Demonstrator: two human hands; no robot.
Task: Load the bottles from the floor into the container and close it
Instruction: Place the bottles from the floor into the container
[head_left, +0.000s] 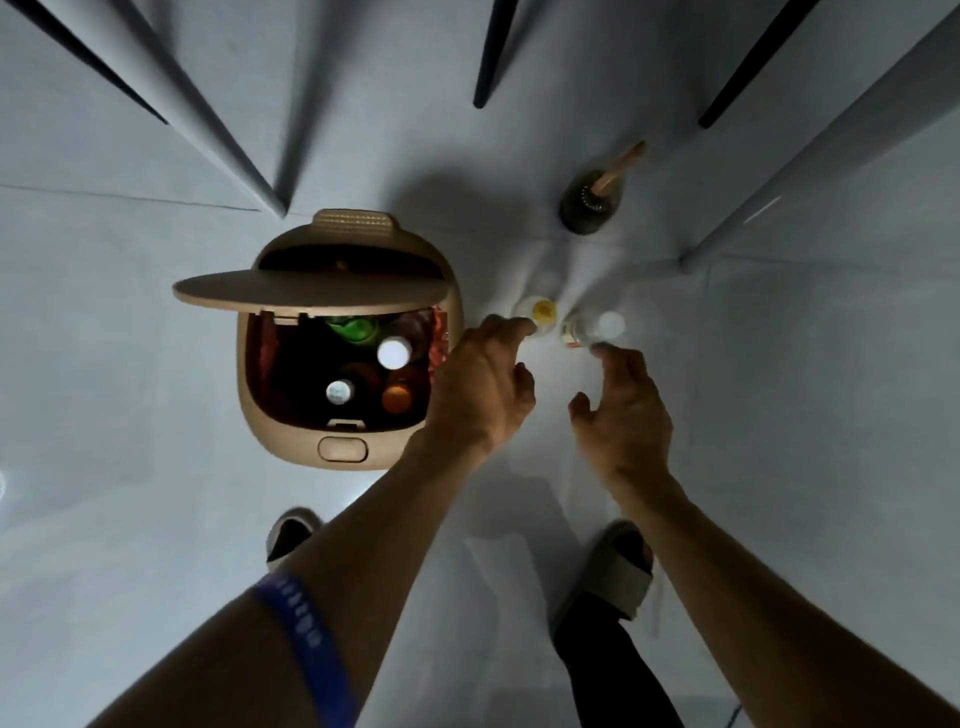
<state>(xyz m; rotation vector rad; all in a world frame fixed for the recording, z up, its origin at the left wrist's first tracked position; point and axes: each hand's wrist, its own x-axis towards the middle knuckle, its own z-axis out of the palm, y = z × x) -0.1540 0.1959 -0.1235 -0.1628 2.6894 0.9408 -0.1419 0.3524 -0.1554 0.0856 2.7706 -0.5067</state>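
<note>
A beige container (291, 415) stands on the floor at centre left, its lid (306, 293) raised at the back. Several bottles stand inside, among them one with a white cap (393, 352) and one with a green top (353, 328). Two bottles stand on the floor to its right: a yellow-capped one (542, 312) and a white-capped one (597, 327). My left hand (480, 387) is open, its fingertips just touching or nearly touching the yellow-capped bottle. My right hand (623, 410) is open too, fingers just short of the white-capped bottle.
A dark round brush holder with a wooden handle (592, 200) stands behind the two bottles. Chair or table legs (491, 57) reach the floor at the back, and a grey wall corner (691, 260) sits right of the bottles. My feet in slippers (618, 566) are below.
</note>
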